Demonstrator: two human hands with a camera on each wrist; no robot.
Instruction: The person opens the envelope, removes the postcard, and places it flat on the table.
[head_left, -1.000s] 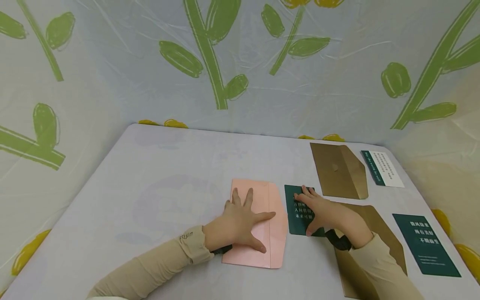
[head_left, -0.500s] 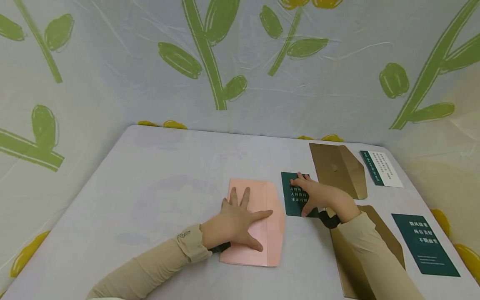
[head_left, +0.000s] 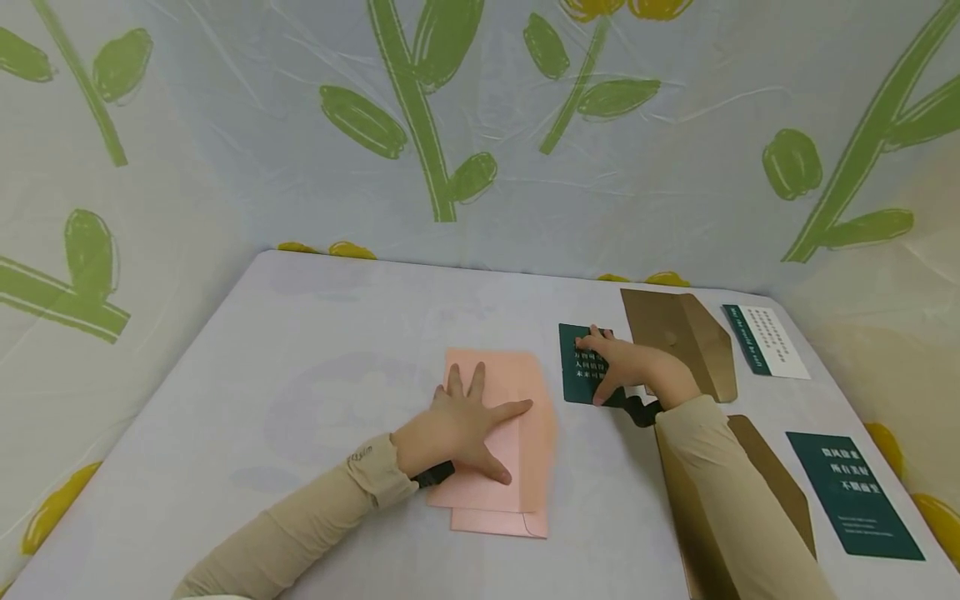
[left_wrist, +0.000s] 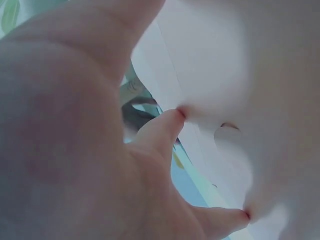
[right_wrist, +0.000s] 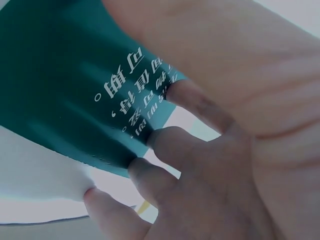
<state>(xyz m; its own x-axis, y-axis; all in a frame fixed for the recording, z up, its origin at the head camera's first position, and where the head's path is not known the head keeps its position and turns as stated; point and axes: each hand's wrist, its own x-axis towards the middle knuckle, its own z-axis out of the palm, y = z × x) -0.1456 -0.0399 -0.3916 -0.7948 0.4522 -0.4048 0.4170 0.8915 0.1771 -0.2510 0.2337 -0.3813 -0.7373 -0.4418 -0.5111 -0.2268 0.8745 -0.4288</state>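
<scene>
Fingers spread wide, my left hand (head_left: 465, 429) presses flat on a pink envelope (head_left: 531, 458) near the middle of the table. From under its near edge sticks out a second pink envelope (head_left: 491, 523). In the left wrist view, fingertips touch the pale envelope paper (left_wrist: 210, 45). To the right, my right hand (head_left: 633, 367) lies over a dark green card (head_left: 573, 387) with white Chinese writing. Fingertips rest along its far side and the thumb at its near side. The right wrist view shows the card (right_wrist: 50, 75) close up, with one finger touching the table beyond its edge.
A brown envelope (head_left: 660, 325) lies beyond my right wrist. A larger brown envelope (head_left: 696, 550) is partly hidden under the right sleeve. Along the table's right side lie a white-and-green card (head_left: 772, 342) and another green card (head_left: 855, 500). Leaf-patterned sheeting (head_left: 262, 167) surrounds the table.
My right hand has slid the green card away from me and slightly left. My left hand has shifted the upper pink envelope left and away, uncovering part of the one beneath.
</scene>
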